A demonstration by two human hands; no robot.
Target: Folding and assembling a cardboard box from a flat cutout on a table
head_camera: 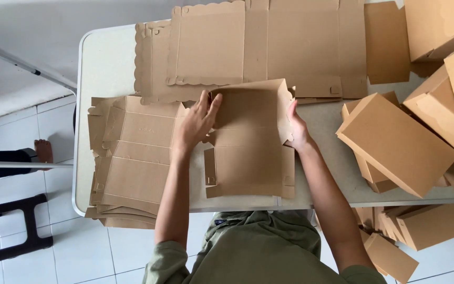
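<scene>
Your two hands bracket the box blank [248,139], which lies at the middle of the worktop [103,58], directly in front of you. Its long axis runs 12 to 6, away from your body, and its far end is already folded up into a raised wall at 12 o'clock.

Your left hand [195,123] sits on the blank's 9 o'clock side. Its fingers [212,104] stretch toward 1 o'clock and pinch the near-left corner of that raised wall, thumb on one face and fingertips on the other, as far as the view shows.

Your right hand [298,129] is at 3 o'clock of the blank. Its fingers are curled around the right side flap and press it inward; the fingertips are hidden behind the cardboard, so how tightly they close there cannot be told.

Both hands are about equally close to the blank, each touching its own edge. The raised wall lies between them, a little to 12 o'clock of your knuckles.

At 9 o'clock of your left forearm lies a stack of flat blanks [127,163], just beside the one you hold. More flat sheets [269,44] lie at 12 o'clock, partly under its far end. Finished boxes [395,142] pile up at 3 o'clock, well apart from your right hand.
</scene>
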